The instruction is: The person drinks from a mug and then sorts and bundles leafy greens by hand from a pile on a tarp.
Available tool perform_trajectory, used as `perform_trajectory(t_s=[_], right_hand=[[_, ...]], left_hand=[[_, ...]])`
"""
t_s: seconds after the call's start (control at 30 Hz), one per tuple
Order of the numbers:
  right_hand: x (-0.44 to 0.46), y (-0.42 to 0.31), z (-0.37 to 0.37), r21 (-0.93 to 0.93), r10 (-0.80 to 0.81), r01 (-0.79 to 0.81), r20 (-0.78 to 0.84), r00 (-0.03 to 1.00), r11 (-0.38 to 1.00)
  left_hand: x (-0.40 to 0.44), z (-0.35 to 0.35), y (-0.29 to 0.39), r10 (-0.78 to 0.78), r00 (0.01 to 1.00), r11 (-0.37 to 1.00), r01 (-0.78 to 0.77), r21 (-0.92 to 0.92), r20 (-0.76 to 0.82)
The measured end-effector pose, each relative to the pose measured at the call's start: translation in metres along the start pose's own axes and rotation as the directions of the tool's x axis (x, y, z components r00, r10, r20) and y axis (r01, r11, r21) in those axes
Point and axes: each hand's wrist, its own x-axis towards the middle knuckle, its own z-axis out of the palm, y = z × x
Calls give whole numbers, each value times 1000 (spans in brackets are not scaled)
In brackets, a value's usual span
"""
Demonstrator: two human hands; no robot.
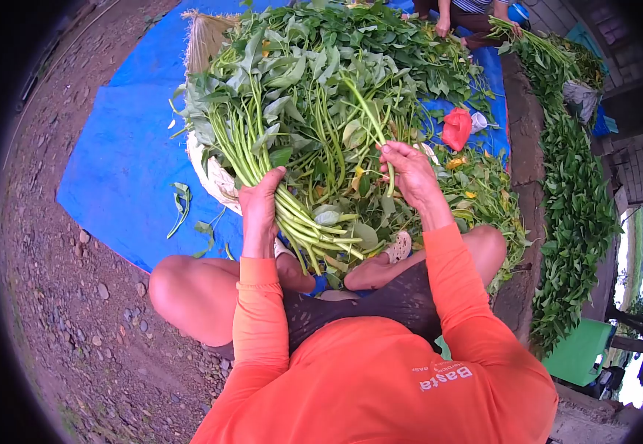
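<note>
My left hand is closed round a thick bunch of water spinach, its pale cut stems pointing toward my lap and its leaves spreading away from me. Between the thumb and fingers of my right hand is a water spinach stem, its upper part angled up and left over the pile. In front of my crossed legs lies a large heap of loose water spinach, with yellowed leaves among the green. Part of a whitish sack shows under the heap's left side.
A blue tarp lies under the heap, with a few stray sprigs on it. A red plastic bag rests at the right. Another person's hands are at the far side. More greens line the right ledge, near a green chair.
</note>
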Motion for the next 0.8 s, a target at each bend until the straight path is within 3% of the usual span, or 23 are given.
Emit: perform_trajectory(t_s=[0.17, 0.27, 0.47, 0.6, 0.67, 0.73, 0.8], right_hand=[[-21, -2, -14, -129, -274, 262, -84, 958, 956], [-39, -7, -7, -215, -416, 396, -53, 908, 893], [-56, -8, 20, -298, -611, 566, -81, 788, 769], [-70, 16, 69, -616, -609, 488, 18, 793, 618], [-63, 49, 73, -685, -416, 423, 190, 889, 592], [-60, 72, 71, -698, -353, 371, 179, 918, 612], [-55, 86, 71, -724, -306, 360, 213, 928, 589]], left_hand=[[-9, 15, -5, -56, 995, 998, 55, 8, 77], [-13, 13, -14, -73, 990, 997, 73, 7, 121], [-19, 17, -24, -129, 983, 990, 136, -43, 128], [-8, 10, -49, -147, 975, 983, 162, -82, 166], [-6, 8, -63, -195, 952, 953, 241, -184, 236], [0, 0, -72, -326, 888, 888, 405, -216, 326], [6, -5, -86, -370, 868, 839, 466, -283, 331]])
